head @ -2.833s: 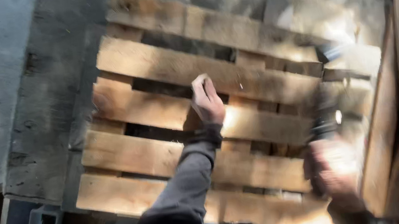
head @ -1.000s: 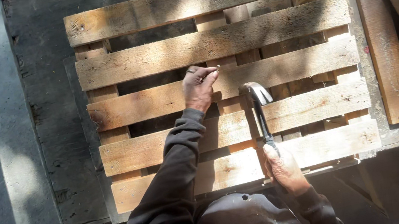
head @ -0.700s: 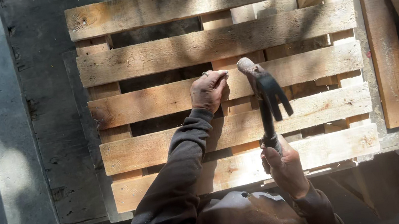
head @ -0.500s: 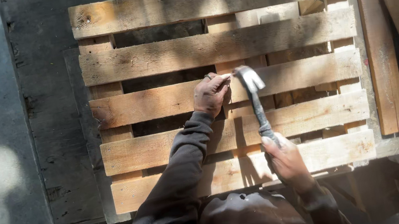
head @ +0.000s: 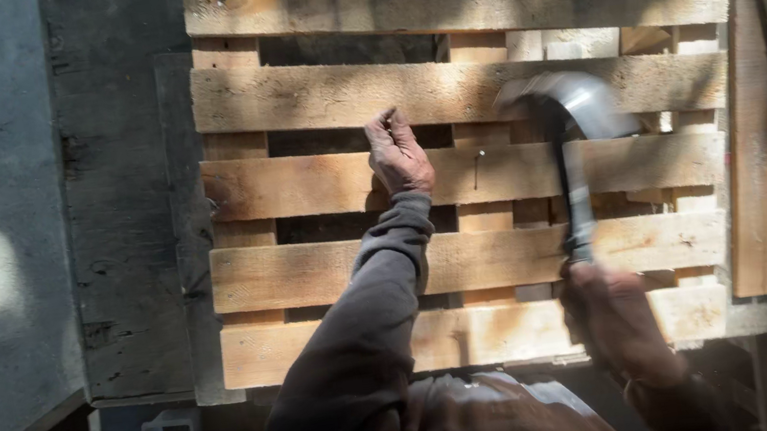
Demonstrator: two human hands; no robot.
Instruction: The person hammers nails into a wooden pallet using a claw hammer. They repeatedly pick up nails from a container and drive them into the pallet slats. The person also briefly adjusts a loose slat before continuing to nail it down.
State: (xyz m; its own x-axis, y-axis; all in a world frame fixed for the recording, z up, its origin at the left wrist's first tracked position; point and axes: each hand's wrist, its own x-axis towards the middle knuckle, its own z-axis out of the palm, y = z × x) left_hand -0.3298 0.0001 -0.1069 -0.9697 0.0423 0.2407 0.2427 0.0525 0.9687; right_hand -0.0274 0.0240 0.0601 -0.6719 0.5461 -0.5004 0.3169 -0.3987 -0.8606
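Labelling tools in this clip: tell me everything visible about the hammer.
The hammer is a claw hammer with a grey metal head, motion-blurred, and a dark slim shaft. It stands roughly upright in the picture, head up, over the slats of the wooden pallet; whether it touches them cannot be told. The right hand grips the shaft's lower end. The left hand rests on a slat, apart from it.

Single head view — looks steeply down, close over wooden pallet (head: 467, 175).
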